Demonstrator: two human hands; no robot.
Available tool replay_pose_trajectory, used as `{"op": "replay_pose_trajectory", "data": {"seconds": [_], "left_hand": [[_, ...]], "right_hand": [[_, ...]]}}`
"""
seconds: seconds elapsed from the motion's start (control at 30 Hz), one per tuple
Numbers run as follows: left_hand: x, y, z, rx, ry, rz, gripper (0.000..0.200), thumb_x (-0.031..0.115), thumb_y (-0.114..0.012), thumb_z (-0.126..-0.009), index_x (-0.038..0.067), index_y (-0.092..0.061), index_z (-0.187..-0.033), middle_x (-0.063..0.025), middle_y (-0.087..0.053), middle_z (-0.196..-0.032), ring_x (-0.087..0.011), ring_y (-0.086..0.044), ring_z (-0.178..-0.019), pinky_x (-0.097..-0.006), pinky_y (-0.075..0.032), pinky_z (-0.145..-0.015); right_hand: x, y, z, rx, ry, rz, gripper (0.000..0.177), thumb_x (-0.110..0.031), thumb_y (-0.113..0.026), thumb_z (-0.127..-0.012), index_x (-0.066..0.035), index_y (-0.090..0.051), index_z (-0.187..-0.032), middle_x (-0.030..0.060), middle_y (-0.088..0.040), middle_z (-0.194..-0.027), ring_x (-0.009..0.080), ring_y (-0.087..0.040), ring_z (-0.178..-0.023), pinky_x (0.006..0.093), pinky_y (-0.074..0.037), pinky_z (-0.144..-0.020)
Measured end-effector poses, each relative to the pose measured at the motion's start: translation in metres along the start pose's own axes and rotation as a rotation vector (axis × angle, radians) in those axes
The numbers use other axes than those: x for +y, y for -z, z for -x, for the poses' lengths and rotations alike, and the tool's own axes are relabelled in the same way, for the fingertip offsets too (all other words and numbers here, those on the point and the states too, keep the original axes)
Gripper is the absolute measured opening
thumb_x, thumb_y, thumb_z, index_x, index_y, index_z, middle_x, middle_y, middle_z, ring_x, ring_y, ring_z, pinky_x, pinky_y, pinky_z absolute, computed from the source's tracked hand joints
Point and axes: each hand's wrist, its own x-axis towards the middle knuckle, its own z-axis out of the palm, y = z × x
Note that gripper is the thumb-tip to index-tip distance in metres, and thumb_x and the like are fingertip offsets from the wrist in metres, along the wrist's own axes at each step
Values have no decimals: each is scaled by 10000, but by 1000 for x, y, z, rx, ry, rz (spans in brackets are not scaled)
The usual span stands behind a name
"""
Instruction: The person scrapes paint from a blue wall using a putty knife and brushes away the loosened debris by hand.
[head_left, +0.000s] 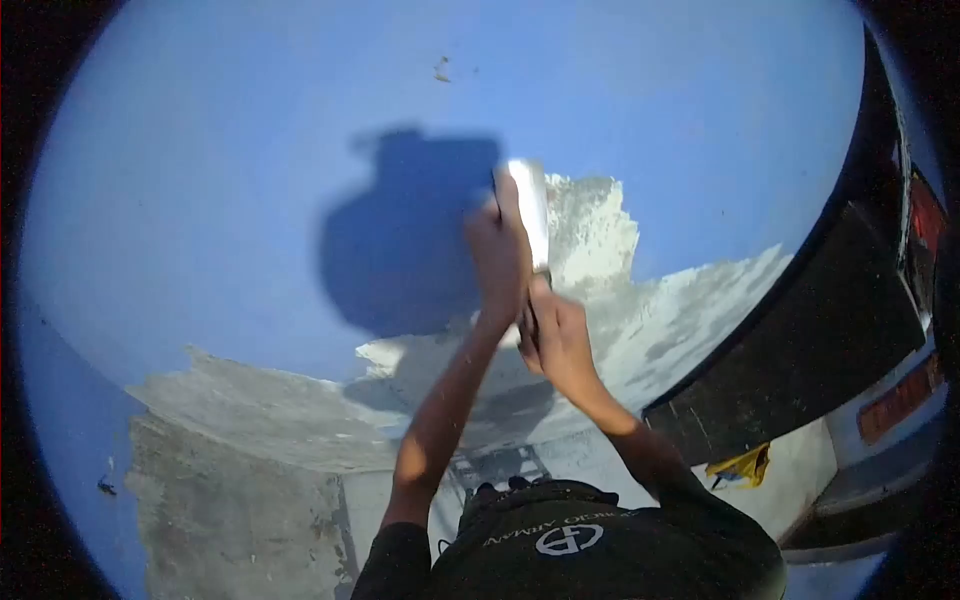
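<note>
A wide-bladed scraper (532,212) is held up against the blue painted wall (250,120), its shiny metal blade at the edge of the paint. My right hand (562,338) is wrapped round its dark handle, below the blade. Higher up, my left hand (498,250) presses along the blade's left side, with its fingers partly hidden. Right beside the blade lies a bare patch (592,235) of whitish-grey plaster with ragged paint edges. A dark shadow (405,235) of the hands and head falls on the paint to the left.
More stripped grey plaster (240,500) runs along the lower wall. A large black panel (800,340) slants across the right side. A yellow item (742,466) sits below it. A small chip mark (441,70) shows high on the paint.
</note>
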Motion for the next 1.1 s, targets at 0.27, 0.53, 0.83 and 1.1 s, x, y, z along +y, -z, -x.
{"op": "replay_pose_trajectory", "data": {"seconds": [0.27,0.53,0.83,1.1], "left_hand": [[37,-4,-5,-8,-3,150,536,393,-386,-989,-4,-425,-630,6,-359,-522,-80,-313,-522,-316,-271,-468],[-19,-2,21,6,-31,36,538,404,-395,-990,-21,-676,-820,40,-391,-564,-61,-304,-537,-270,-266,-481],[-9,-17,14,18,-52,115,553,399,-410,-989,1,-389,-605,42,-361,-550,-74,-295,-521,-279,-241,-459],[-10,-8,27,-60,46,143,532,384,-391,-995,27,-413,-601,38,-339,-555,-66,-260,-532,-266,-215,-481]], "right_hand": [[-7,-4,-7,26,-15,20,562,-373,-367,-1001,-56,-405,-539,18,-407,-422,92,-394,-358,260,-311,-369],[23,3,26,48,-96,85,482,-357,-355,-1009,-66,-385,-627,15,-376,-449,83,-320,-339,244,-257,-348],[13,6,19,45,-166,-101,457,-371,-356,-1007,-76,-362,-659,-4,-310,-453,66,-237,-330,234,-187,-324],[10,3,21,36,-135,-116,466,-376,-323,-1013,-83,-353,-652,-9,-297,-444,65,-209,-319,227,-169,-309]]}}
